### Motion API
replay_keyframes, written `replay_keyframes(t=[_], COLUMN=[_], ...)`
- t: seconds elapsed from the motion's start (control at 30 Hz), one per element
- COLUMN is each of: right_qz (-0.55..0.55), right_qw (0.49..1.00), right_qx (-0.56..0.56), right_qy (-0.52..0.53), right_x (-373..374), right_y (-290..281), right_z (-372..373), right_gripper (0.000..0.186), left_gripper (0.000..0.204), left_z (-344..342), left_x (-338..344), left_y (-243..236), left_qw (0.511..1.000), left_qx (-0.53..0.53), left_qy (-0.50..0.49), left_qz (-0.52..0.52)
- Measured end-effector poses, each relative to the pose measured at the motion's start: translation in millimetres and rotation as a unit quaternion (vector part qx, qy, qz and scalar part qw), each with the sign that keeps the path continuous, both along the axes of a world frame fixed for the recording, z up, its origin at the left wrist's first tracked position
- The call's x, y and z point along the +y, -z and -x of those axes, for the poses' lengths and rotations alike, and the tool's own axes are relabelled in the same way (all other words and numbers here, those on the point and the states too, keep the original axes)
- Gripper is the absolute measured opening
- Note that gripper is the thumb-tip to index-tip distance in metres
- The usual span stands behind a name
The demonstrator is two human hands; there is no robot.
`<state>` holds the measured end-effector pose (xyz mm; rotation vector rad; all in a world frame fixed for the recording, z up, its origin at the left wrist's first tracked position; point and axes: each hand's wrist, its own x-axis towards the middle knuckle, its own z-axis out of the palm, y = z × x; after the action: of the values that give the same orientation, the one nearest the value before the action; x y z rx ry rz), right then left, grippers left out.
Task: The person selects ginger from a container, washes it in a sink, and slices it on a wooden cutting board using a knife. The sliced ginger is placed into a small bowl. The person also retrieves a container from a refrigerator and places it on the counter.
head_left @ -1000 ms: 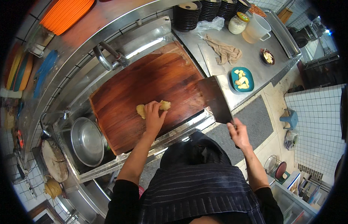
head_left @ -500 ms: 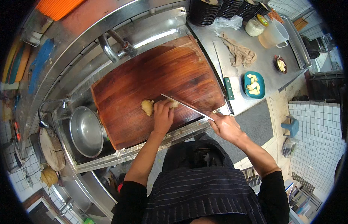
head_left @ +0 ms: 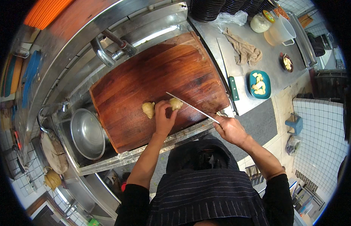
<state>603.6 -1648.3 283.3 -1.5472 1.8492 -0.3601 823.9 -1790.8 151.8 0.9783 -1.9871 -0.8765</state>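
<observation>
On the brown wooden cutting board (head_left: 145,79), my left hand (head_left: 164,118) pinches a pale, knobby ginger piece (head_left: 176,104) between thumb and fingers. Another ginger piece (head_left: 148,109) lies on the wood just left of that hand. My right hand (head_left: 231,130) grips a knife (head_left: 193,107) by its handle, near the board's front right corner. The blade appears almost edge-on and slants up and left across the board. Its far part passes over or beside the held ginger; I cannot tell whether they touch.
The board spans a metal sink, with a steel bowl (head_left: 87,133) at its left and a faucet (head_left: 107,52) behind. Rightward on the counter are a green-handled knife (head_left: 233,89), a teal bowl (head_left: 269,86) of pale pieces, a cloth (head_left: 245,51), a jar (head_left: 260,23) and a plastic jug (head_left: 282,32).
My left thumb and fingers have shifted, so more of the held ginger shows. The knife and right hand have moved slightly right within the picture, as the whole view has shifted a little.
</observation>
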Motion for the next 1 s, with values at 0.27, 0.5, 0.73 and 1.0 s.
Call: replay_keyframes(t=[0.27,0.5,0.73,1.0], right_qz=[0.031,0.014,0.017,0.002], right_qw=[0.999,1.0,0.998,0.995], right_qx=[0.0,-0.002,0.041,0.072], right_qy=[-0.013,0.012,-0.041,-0.07], right_x=[2.6,-0.8,6.4,15.6], right_y=[7.3,1.9,-4.7,-11.4], right_z=[1.9,-0.2,0.2,2.1], right_gripper=[0.033,0.032,0.049,0.057], left_gripper=[0.025,0.027,0.033,0.042], left_z=[5.0,10.6,8.8,-0.7], left_x=[-5.6,-5.5,-2.9,0.6], left_y=[-11.3,-0.2,10.0,24.4], left_qw=[0.999,0.994,0.991,0.991], left_qx=[-0.021,-0.038,-0.069,-0.097], left_qy=[0.009,0.048,0.044,0.06], left_qz=[0.049,0.096,0.103,0.065])
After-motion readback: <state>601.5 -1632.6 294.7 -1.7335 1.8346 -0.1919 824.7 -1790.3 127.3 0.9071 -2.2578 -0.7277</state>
